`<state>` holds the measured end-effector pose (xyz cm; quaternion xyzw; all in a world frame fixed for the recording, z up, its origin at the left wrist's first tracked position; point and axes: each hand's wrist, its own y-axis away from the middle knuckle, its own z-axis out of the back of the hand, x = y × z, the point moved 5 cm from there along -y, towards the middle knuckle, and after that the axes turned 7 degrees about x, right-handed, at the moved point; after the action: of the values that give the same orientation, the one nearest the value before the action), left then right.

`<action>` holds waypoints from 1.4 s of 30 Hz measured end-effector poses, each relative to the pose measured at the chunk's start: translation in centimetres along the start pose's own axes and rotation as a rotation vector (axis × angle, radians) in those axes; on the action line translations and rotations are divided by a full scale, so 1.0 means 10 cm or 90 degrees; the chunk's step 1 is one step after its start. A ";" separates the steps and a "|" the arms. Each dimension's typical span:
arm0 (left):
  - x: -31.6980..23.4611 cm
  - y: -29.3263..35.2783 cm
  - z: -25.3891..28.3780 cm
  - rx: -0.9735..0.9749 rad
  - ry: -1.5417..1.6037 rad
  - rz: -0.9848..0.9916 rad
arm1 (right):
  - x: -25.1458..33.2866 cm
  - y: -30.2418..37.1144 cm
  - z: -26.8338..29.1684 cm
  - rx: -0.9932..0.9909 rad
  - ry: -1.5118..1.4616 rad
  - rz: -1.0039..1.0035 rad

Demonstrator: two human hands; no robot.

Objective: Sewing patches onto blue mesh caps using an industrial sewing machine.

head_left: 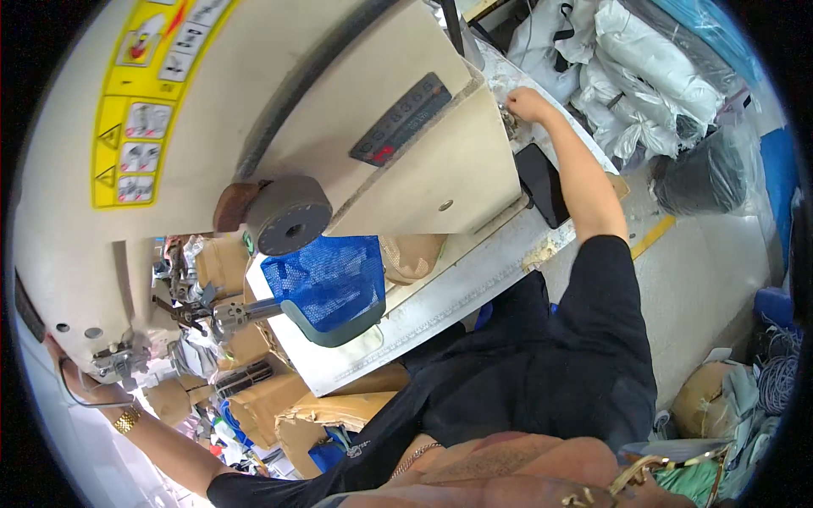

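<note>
Industrial sewing machine, cream-bodied, fills the upper left; all places taken from it. Blue mesh piece with a grey-green band: below the machine's upper arm, at the end of its metal cylinder arm. Whether it is slipped over that arm or just against it, can't tell. Tan mesh piece just right of the blue one, partly hidden by the machine.

Left hand: at the machine's needle end, lower left, partly behind the head. Fingers hidden; spread and hold can't be judged. Gold watch on that wrist.

Right hand: beyond the machine's far right end, over the white table. Fingers curled in toward the palm; too small to tell whether anything is pinched. Black phone between machine and right forearm.

Risks, my judgement: neither hand visibly steadies the blue mesh, so a tug or table knock could shift it. Left fingers near moving parts could be nipped if the machine were started. Loose watch band might snag on the head's fittings. A sweep of the right forearm could push the phone off the table.
</note>
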<state>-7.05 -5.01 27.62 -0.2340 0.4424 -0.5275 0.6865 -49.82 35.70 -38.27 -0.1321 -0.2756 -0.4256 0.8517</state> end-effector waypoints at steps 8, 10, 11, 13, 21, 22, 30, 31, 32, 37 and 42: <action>0.01 0.04 -0.06 0.035 0.001 0.003 | 0.40 -0.02 0.33 -0.084 0.038 -0.013; 0.05 0.01 -0.08 0.039 0.001 0.002 | 0.18 -0.07 0.20 -0.097 0.018 -0.031; 0.08 0.00 -0.06 0.043 0.000 0.005 | 0.11 0.03 0.14 -0.043 0.028 -0.011; 0.21 -0.02 0.14 0.051 -0.004 0.010 | 0.08 0.15 0.09 0.015 0.035 0.010; 0.21 -0.07 0.08 0.088 -0.005 0.006 | 0.25 -0.03 0.20 -0.092 0.021 -0.009; 0.20 -0.05 0.03 0.089 -0.003 0.007 | 0.08 0.04 0.10 -0.049 0.024 -0.004; 0.29 -0.15 0.28 0.102 -0.015 0.000 | 0.52 0.10 0.40 -0.095 0.030 0.014; 0.27 -0.12 0.10 0.103 -0.006 0.000 | 0.37 0.02 0.32 -0.112 0.025 -0.031; 0.23 -0.11 0.04 0.102 -0.001 -0.004 | 0.13 0.02 0.16 -0.090 0.042 0.028; 0.53 -0.28 0.66 0.105 -0.032 0.001 | 0.51 0.26 0.32 0.040 0.059 0.007; 0.18 -0.04 0.01 0.112 -0.010 -0.008 | 0.29 0.02 0.19 -0.086 0.066 0.003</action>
<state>-7.11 -6.87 27.34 -0.1797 0.3871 -0.5668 0.7047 -48.91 34.83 -35.09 -0.1676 -0.2016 -0.4475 0.8550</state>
